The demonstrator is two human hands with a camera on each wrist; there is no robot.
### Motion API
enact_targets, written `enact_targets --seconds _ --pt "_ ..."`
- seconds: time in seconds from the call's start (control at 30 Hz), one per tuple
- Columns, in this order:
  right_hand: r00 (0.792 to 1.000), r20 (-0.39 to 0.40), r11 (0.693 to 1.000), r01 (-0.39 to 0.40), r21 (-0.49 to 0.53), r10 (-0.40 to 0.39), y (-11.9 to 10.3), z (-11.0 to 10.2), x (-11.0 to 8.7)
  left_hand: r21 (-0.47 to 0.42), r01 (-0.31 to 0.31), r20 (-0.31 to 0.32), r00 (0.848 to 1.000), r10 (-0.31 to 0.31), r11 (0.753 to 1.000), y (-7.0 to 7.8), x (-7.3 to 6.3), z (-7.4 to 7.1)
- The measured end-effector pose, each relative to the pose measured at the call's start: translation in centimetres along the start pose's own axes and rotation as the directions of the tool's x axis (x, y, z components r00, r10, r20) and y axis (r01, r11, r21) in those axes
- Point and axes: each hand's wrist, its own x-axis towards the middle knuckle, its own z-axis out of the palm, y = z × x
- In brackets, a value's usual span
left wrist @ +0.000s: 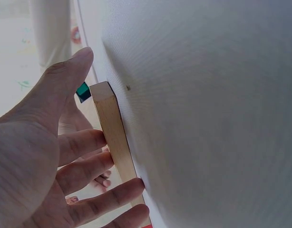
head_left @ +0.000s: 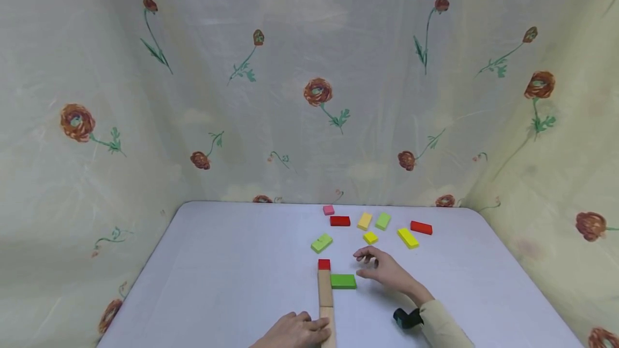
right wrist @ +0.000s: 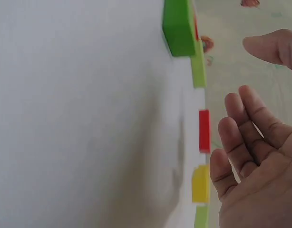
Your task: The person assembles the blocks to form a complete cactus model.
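Observation:
My left hand [head_left: 296,330] touches the near plain wooden block [head_left: 328,316] with its fingers, which lie fairly straight along the wood [left wrist: 112,128] in the left wrist view; its thumb stands apart. Another plain wooden block [head_left: 325,288] continues the line away from me, and a small red block [head_left: 324,264] sits at its far end. A green block [head_left: 343,282] lies crosswise against the line's right side. Just right of it, above the table, my right hand [head_left: 384,272] hovers with loosely bent fingers, thumb apart and nothing held, as the right wrist view also shows.
Beyond the line lie a light green block [head_left: 321,243], a small yellow block [head_left: 370,238], a longer yellow block [head_left: 408,238], red blocks [head_left: 340,221] and a pink one [head_left: 329,210]. A flowered curtain [head_left: 290,122] stands behind the white table [head_left: 217,262].

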Motion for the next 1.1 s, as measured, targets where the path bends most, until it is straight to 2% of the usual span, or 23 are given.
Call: enact_targets --seconds 0.2,0.43,0.7,0.87,1.03,1.1 --pt "0.992 -0.128 1.0 -0.005 0.024 0.008 1.3 -3.0 0.1 0.027 -0.029 -0.06 0.998 0.03 0.999 -0.1 -0.2 0.1" --pt "0.958 -0.283 0.998 -0.031 0.062 0.047 4.0 -6.4 0.6 0.037 -0.039 -0.089 0.995 0.042 0.999 -0.2 -0.2 0.2" --pt "0.938 -0.339 0.996 -0.051 0.071 0.072 6.9 -8.7 0.2 0.065 -0.037 -0.092 0.995 0.043 0.997 0.0 -0.2 0.3" --pt "0.924 -0.374 0.996 -0.056 0.071 0.079 8.0 -9.7 0.2 0.061 -0.026 -0.079 0.996 0.031 0.998 0.1 -0.2 0.3" --pt "0.929 -0.362 0.995 -0.041 0.094 0.073 8.9 -10.3 0.5 0.062 -0.017 -0.076 0.997 0.022 0.998 0.3 -0.1 0.2" --pt "0.936 -0.339 0.993 -0.064 0.103 0.096 9.2 -10.5 0.6 0.067 -0.022 -0.082 0.996 0.028 0.997 0.3 -0.2 0.3"
